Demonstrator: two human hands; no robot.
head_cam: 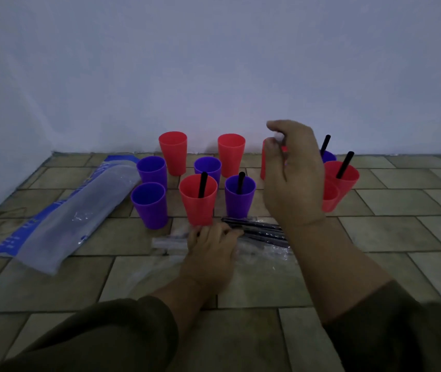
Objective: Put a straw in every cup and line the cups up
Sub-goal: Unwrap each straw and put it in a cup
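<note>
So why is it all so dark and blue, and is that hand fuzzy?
Head view: dim, bluish light tints the wall purple-grey; the raised right hand is smeared at the fingertips, likely motion blur; tile lines bend near the edges, from the wide lens.

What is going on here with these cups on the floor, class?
A person works on a tiled floor among red plastic cups and purple plastic cups. The left hand rests on a clear plastic packet of black straws. The right hand is raised with curled fingers in front of a red cup. Four cups hold a black straw, at least five stand empty, and they form no line yet.
</note>
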